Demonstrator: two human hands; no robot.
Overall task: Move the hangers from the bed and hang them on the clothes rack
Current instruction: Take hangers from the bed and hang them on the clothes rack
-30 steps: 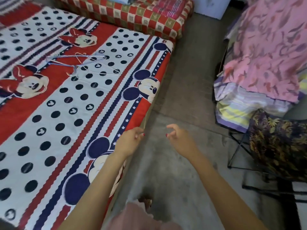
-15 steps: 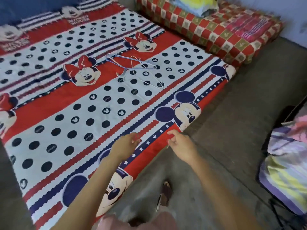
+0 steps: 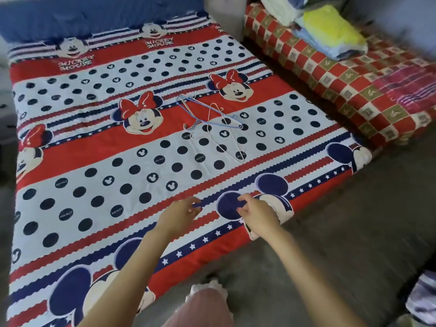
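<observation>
Both empty and loosely curled, the left hand (image 3: 179,214) and right hand (image 3: 256,214) reach over the bed (image 3: 70,185) edge toward the wire hangers (image 3: 207,123) piled at twelve o'clock mid-mattress, so gathering them comes next.

Bedroom corner seen from above.
A grey floor (image 3: 330,244) runs beside a low bed (image 3: 82,185) with a blue headboard (image 3: 94,15); a checked mattress (image 3: 354,90) lies just beside it, carrying folded linen (image 3: 330,36) against a pale wall (image 3: 401,17).
</observation>
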